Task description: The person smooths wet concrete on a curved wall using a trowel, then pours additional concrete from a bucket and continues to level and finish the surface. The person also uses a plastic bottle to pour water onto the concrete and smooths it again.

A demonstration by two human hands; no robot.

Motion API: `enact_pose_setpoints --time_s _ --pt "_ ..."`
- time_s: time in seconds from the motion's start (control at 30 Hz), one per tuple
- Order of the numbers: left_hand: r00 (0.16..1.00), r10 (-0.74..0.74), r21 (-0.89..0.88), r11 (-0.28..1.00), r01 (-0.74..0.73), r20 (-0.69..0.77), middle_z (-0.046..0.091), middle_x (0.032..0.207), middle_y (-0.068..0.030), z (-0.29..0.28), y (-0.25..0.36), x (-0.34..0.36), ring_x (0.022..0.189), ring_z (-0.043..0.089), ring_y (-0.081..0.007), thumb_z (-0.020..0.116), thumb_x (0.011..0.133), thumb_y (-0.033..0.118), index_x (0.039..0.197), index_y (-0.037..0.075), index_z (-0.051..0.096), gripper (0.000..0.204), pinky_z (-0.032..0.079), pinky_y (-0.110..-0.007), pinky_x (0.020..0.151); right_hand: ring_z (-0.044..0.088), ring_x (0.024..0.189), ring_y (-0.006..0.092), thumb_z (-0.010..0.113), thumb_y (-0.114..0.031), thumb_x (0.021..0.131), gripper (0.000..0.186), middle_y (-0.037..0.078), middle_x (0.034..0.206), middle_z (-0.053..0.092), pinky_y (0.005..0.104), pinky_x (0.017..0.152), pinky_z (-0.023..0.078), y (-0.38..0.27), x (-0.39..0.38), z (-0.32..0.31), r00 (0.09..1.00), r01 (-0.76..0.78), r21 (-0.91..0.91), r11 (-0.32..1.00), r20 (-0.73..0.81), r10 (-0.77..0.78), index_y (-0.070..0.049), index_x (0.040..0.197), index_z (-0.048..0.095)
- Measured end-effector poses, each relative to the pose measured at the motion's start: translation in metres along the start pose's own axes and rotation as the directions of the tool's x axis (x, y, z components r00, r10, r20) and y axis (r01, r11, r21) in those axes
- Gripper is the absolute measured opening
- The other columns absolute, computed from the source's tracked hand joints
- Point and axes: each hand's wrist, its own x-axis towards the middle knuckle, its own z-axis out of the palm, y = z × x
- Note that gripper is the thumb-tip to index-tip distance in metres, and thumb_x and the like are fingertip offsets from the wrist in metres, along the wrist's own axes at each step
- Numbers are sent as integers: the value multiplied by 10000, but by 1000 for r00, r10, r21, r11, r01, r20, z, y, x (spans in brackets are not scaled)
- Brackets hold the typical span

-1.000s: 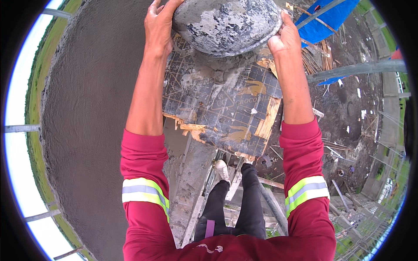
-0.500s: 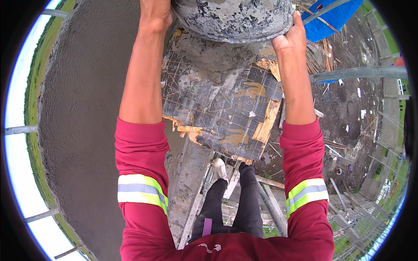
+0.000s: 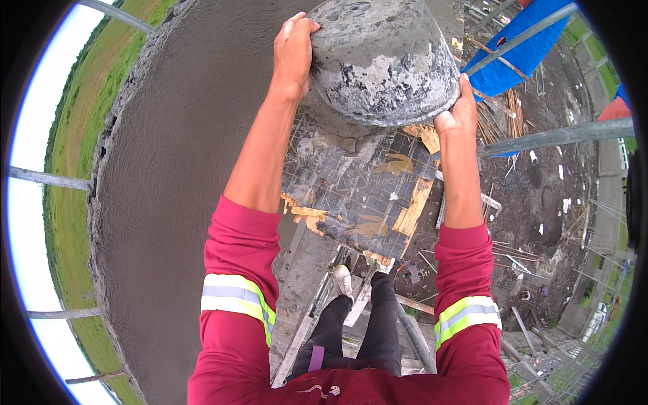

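Note:
A mortar-crusted grey bucket (image 3: pixel 381 64) is tipped over at the top middle, its rounded base upward and its rim toward me. My left hand (image 3: pixel 293 57) presses against its left side, fingers curled over near the base. My right hand (image 3: pixel 457 111) grips the rim at the right, thumb up. Beneath the bucket, wet mortar (image 3: pixel 337 131) lies on a dark, worn plywood board (image 3: pixel 351 182) with splintered edges. The bucket's opening and what is in it are hidden.
A broad band of smooth wet concrete (image 3: pixel 169 202) curves along my left. Metal pipes (image 3: pixel 553 135) cross at the right, near a blue tarp (image 3: pixel 520 47). Below lies ground with scattered timber and debris (image 3: pixel 540 182). My feet stand on narrow framing (image 3: pixel 361 287) over a drop.
The bucket now shows more of its upturned side and base, lower in view. My left hand has moved right with it; my right hand stays at the rim. The view has shifted.

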Motion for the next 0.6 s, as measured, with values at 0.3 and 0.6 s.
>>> enact_pose_setpoints --time_s 0.3,0.6 --pt "978 -62 24 997 68 -200 467 1443 -194 -32 51 -86 1317 457 -276 514 896 190 1487 -62 408 651 334 -364 1126 696 1054 300 613 -185 1009 254 155 1179 705 504 971 556 2 -69 28 999 -31 -204 978 -14 29 -8 1189 635" --pt "790 -511 -135 858 496 -338 432 1461 -182 -80 -18 -206 1351 423 -274 508 925 230 1505 -4 413 632 313 -371 1142 700 1044 289 690 -178 961 308 143 1172 710 490 951 570 35 -100 -64 897 -302 -424 854 -430 103 1 1207 643"
